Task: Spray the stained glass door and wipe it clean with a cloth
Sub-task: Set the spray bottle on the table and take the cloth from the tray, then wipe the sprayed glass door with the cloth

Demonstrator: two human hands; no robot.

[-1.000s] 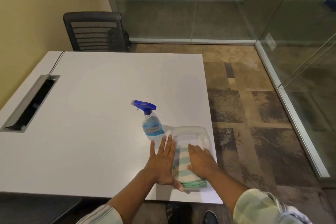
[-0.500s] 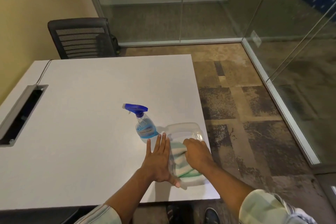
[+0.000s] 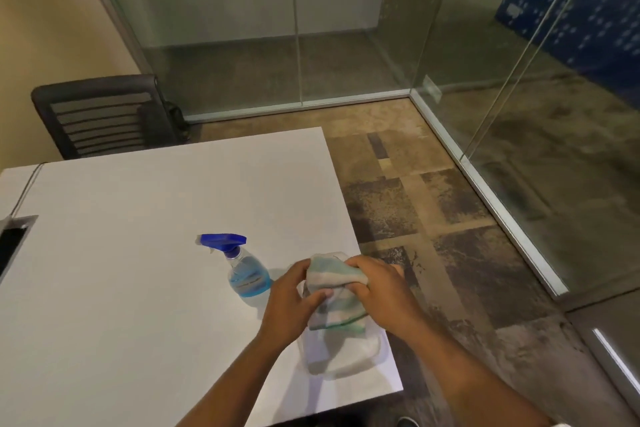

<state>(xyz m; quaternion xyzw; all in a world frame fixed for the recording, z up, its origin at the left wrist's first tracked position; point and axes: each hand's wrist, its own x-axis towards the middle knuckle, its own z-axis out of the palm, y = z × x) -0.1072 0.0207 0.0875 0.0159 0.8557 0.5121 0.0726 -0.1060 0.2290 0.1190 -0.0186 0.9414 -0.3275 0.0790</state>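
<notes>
A green and white striped cloth (image 3: pixel 334 291) is lifted above a clear plastic tray (image 3: pixel 343 355) near the table's right front corner. My right hand (image 3: pixel 381 295) grips the cloth's top from the right. My left hand (image 3: pixel 294 298) holds its left side, fingers curled around it. A spray bottle (image 3: pixel 244 272) with a blue trigger head and blue liquid stands upright on the table just left of my left hand, apart from it. The glass door (image 3: pixel 540 87) stands to the right, across the floor.
The white table (image 3: pixel 138 270) fills the left half, with a cable slot (image 3: pixel 12 243) at its left edge. A black office chair (image 3: pixel 104 114) stands behind the table by the yellow wall. Glass partitions (image 3: pixel 259 28) enclose the back; patterned carpet (image 3: pixel 433 218) lies between table and glass.
Both hands lay flat on the folded cloth in the tray; now they have gripped the cloth and lifted it off the tray. The view has tilted upward.
</notes>
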